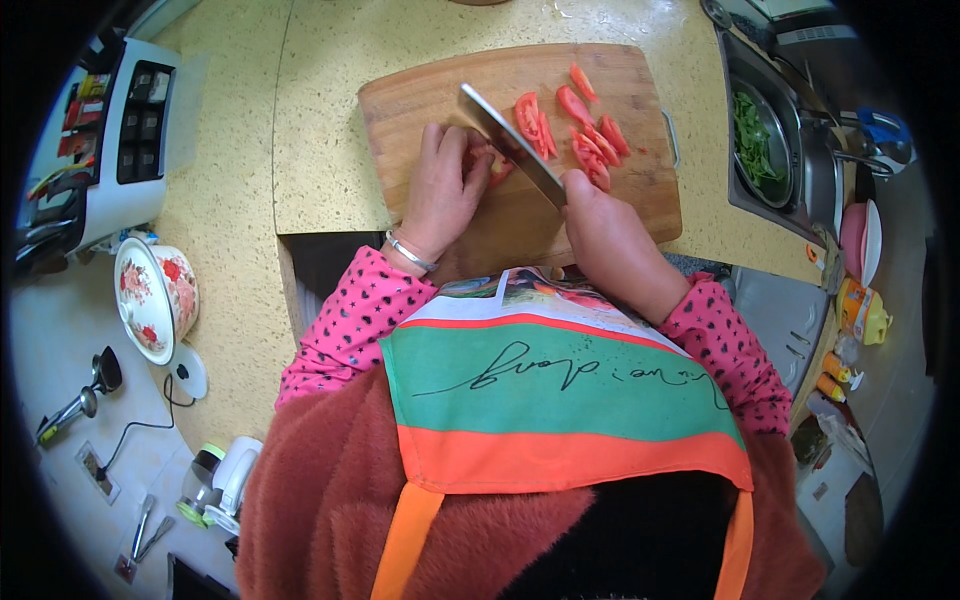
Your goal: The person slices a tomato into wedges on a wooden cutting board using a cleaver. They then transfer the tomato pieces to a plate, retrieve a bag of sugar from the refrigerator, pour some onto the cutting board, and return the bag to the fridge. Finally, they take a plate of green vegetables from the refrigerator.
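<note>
On the wooden cutting board (420, 97), my left hand (447, 180) curls its fingers over a piece of tomato (498, 169), which they partly hide. My right hand (611, 232) grips a kitchen knife (517, 146), its broad blade slanting up and left beside that piece. The knife's handle is hidden inside my fist. Beyond the blade, several cut tomato wedges (531, 120) lie on the right half of the board, some piled together (594, 154).
Leafy greens (754, 139) fill a metal bowl in the sink (806, 180) at right. A floral enamel pot (180, 289) and a white spice rack (142, 127) stand at left. The board's metal handle (672, 139) juts from its right side. Below the counter's edge is a dark opening (334, 262).
</note>
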### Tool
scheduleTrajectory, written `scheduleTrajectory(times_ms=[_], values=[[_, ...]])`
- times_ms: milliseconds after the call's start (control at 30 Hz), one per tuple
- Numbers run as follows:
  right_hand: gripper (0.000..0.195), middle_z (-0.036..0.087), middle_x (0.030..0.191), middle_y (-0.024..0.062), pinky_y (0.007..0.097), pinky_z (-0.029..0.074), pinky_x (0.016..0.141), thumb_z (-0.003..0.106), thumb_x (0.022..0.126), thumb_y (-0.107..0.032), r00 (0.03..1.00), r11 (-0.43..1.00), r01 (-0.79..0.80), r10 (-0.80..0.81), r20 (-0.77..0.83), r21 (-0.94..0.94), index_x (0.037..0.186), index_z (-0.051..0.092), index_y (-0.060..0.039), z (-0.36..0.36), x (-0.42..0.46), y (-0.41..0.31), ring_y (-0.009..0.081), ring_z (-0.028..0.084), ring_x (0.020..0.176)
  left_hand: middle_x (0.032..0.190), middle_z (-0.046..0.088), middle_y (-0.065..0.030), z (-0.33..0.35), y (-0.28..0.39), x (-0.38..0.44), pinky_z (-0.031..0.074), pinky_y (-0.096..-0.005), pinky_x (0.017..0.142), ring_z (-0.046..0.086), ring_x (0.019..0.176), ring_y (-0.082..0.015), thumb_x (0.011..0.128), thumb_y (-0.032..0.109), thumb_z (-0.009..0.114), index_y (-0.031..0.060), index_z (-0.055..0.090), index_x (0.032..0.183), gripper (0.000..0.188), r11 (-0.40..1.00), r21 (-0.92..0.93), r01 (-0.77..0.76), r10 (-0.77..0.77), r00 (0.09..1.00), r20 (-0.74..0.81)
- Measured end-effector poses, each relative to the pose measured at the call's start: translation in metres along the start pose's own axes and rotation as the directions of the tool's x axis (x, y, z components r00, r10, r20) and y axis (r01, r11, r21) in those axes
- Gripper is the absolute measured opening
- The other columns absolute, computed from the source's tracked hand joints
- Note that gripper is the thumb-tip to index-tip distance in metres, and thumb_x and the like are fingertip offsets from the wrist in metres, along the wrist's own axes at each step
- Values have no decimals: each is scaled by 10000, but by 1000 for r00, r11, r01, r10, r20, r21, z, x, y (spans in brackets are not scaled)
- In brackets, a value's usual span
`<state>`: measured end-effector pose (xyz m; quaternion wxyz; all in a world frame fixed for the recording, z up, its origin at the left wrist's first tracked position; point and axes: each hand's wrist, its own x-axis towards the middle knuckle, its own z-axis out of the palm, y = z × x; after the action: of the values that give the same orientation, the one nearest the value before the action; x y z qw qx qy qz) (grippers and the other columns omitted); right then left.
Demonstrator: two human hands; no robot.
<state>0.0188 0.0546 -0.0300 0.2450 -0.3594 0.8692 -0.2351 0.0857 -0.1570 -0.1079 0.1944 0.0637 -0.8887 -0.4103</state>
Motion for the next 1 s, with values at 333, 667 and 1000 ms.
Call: scheduleTrajectory(times_ms=[333,667,1000], values=[[132,608,819,299,582,464,667,499,896,5,999,998,23,-25,48,51,980,398,10,-17,-24,-4,511,605,769,1013,504,-166,-1,0,-1,484,-407,726,552,863,-334,900,67,680,12,561,1047,197,1000,23,-12,12,1000,26],[182,613,811,320,587,456,675,552,942,-53,999,998,-51,51,17,21,1036,406,1,-1,1,-3,528,602,800,1012,495,-176,4,-3,-4,484,-414,745,547,871,-359,912,34,647,6,560,1037,155,998,-59,27,-27,1000,3],[169,604,773,306,574,461,662,530,932,-36,998,999,34,-37,56,42,1020,395,15,-17,-19,-4,519,600,772,1038,514,-171,-2,2,-5,485,-414,792,552,915,-368,906,13,633,15,593,1034,134,998,-36,42,-41,999,18]])
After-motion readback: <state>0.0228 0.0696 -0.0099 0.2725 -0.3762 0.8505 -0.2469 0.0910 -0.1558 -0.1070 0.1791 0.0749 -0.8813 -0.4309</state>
